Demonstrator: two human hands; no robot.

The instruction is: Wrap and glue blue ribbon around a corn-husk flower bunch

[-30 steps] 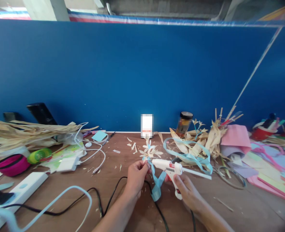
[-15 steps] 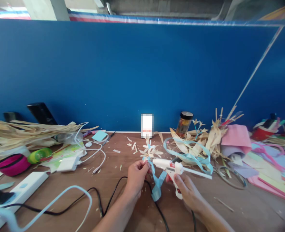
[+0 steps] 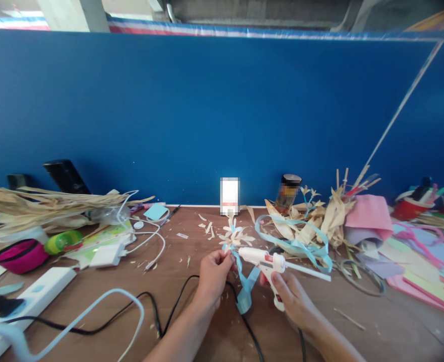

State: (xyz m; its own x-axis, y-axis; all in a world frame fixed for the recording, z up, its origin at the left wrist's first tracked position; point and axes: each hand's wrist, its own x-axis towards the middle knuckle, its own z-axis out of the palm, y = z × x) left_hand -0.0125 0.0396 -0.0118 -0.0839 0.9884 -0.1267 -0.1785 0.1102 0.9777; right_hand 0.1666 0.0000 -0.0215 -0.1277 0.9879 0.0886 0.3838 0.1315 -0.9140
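My left hand (image 3: 215, 271) pinches the lower end of a stem with pale husk flowers (image 3: 239, 237), wrapped in light blue ribbon. The loose ribbon (image 3: 246, 286) hangs down from the stem in a fold between my hands. My right hand (image 3: 288, 291) is wrapped round the handle of a white hot glue gun (image 3: 261, 257). Its nozzle points left, right beside the stem near my left fingertips; whether it touches cannot be made out. A long glue stick (image 3: 308, 270) sticks out of the gun's back.
Dried husks (image 3: 305, 229) and a ribbon loop lie at the right, near a black-lidded jar (image 3: 289, 193) and coloured paper (image 3: 368, 216). At the left are a power strip (image 3: 37, 296), a white charger (image 3: 107, 255), a pink pouch (image 3: 20, 256) and cables. A blue partition (image 3: 207, 110) stands behind.
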